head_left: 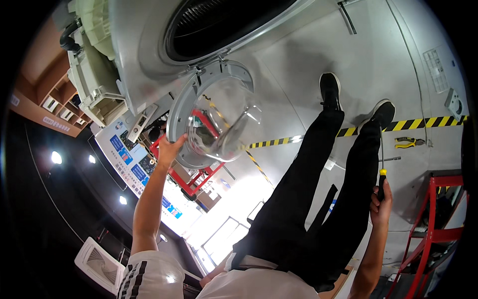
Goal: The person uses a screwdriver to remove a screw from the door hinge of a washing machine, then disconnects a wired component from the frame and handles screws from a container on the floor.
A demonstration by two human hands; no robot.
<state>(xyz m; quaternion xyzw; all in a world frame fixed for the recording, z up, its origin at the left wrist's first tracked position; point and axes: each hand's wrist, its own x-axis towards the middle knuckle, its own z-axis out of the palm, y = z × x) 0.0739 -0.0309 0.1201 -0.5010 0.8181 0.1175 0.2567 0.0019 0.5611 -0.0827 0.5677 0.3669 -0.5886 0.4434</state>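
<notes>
A round washing machine door (180,112), with a grey ring and a clear bulging glass bowl, hangs open on its hinge. My left hand (172,148) grips the ring's outer edge, with the thumb along the rim. The door belongs to a silver front-loading washing machine (142,62), whose dark drum opening (219,30) lies above the hinge. Beside my leg, my right hand (381,202) is closed round a screwdriver (382,185) with a black and yellow handle. Its long thin shaft points away from me, toward my shoe.
Yellow-handled pliers (409,143) lie on the grey floor near black and yellow striped tape (413,123). A red metal frame (427,239) stands at the right. Another red frame (191,187) shows behind the door. Pale appliance parts (94,82) stand at the left.
</notes>
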